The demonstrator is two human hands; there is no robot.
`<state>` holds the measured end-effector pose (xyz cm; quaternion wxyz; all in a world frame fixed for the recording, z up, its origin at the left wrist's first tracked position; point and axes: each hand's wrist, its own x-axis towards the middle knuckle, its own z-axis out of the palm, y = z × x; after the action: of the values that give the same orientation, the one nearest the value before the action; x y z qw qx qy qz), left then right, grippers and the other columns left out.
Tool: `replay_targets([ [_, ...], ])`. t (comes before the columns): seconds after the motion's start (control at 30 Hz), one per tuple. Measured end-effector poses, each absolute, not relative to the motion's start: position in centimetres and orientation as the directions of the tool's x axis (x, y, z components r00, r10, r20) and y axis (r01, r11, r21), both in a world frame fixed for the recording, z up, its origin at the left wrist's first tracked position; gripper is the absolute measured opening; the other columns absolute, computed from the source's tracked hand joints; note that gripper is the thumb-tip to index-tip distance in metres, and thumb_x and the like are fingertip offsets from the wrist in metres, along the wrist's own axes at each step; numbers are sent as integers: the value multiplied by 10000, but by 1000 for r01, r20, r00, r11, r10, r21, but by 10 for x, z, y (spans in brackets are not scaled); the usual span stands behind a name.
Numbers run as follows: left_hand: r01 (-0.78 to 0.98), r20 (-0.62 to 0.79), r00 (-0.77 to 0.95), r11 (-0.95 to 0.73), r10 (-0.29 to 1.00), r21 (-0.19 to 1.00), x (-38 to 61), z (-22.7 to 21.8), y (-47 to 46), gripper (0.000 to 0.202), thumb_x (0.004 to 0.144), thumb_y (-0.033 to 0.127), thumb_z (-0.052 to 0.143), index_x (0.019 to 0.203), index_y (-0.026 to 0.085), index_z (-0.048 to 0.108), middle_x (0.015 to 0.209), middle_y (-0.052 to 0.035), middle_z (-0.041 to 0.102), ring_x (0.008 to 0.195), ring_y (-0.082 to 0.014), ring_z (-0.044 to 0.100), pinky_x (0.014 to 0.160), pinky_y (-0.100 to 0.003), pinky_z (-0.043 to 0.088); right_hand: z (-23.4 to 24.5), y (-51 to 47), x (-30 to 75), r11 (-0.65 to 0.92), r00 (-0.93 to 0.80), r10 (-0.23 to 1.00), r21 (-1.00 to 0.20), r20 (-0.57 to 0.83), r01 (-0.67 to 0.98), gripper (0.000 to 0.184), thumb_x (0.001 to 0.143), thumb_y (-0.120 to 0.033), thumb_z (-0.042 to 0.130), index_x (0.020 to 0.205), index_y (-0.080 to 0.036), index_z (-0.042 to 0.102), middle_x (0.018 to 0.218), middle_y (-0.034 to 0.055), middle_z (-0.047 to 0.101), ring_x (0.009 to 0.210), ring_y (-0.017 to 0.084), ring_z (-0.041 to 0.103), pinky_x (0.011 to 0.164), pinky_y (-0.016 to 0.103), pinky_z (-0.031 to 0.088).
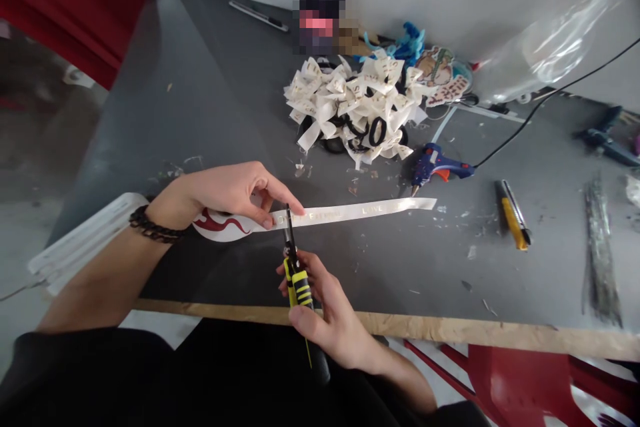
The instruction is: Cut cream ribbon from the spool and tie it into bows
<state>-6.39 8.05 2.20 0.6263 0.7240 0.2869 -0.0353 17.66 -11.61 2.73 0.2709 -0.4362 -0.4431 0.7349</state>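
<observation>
A white ribbon (345, 215) with gold lettering, "LOVE" among it, lies stretched across the grey table. My left hand (235, 190) holds it with thumb and index finger, the fingertips a short way apart along the strip. Under that wrist is a flat white round piece with a red pattern (220, 227), partly hidden; the ribbon runs from it. In my right hand (330, 320) are scissors (297, 273) with black and yellow handles. Their blades point away from me and cross the ribbon between my left thumb and index fingertip; whether they have cut it I cannot tell.
A pile of white ribbon bows with black bands (355, 103) sits at the back. Right of it are a blue glue gun (440, 165) with its cord, a yellow cutter knife (513, 215) and thin strips (603, 253). A white power strip (95, 233) lies left.
</observation>
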Motion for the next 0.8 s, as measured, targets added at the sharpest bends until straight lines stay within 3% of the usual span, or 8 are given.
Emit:
replay_targets([
  [0.3, 400, -320, 854, -125, 410, 908, -61, 20, 78, 293, 844, 288, 806, 1133, 276, 850, 739, 10, 759, 622, -105, 653, 577, -187, 435, 22, -118, 169, -539, -505, 774, -817, -383, -207, 661, 923, -483, 754, 1482, -246, 492, 1332, 119, 628, 1097, 242, 626, 955, 439, 536],
  [0.5, 396, -327, 865, -119, 380, 910, -61, 19, 78, 198, 868, 231, 780, 1048, 261, 858, 1067, -25, 830, 759, -118, 716, 672, -192, 502, 20, -118, 168, -595, -532, 755, -741, -383, -312, 641, 937, -491, 756, 1475, -242, 513, 1345, 121, 602, 1111, 233, 623, 957, 423, 520],
  [0.63, 375, -325, 872, -71, 366, 924, -60, 18, 78, 185, 850, 186, 779, 1020, 227, 840, 1158, -49, 823, 843, -141, 755, 727, -206, 540, 18, -121, 168, -584, -560, 756, -736, -340, -341, 663, 939, -477, 760, 1504, -247, 498, 1370, 126, 590, 1143, 247, 625, 981, 443, 513],
  [0.73, 340, -291, 880, -70, 375, 938, -59, 20, 76, 33, 833, 161, 773, 846, 182, 794, 1394, -87, 742, 832, -125, 761, 715, -206, 542, 17, -122, 165, -568, -564, 762, -747, -319, -344, 661, 947, -464, 754, 1514, -246, 493, 1370, 128, 589, 1164, 255, 622, 998, 457, 505],
  [0.8, 322, -263, 881, -92, 394, 942, -58, 23, 75, 64, 825, 150, 769, 768, 155, 739, 1494, -110, 677, 781, -103, 747, 679, -203, 527, 17, -123, 164, -556, -560, 769, -755, -308, -348, 659, 950, -459, 750, 1518, -245, 492, 1371, 130, 587, 1170, 259, 618, 1006, 467, 502],
])
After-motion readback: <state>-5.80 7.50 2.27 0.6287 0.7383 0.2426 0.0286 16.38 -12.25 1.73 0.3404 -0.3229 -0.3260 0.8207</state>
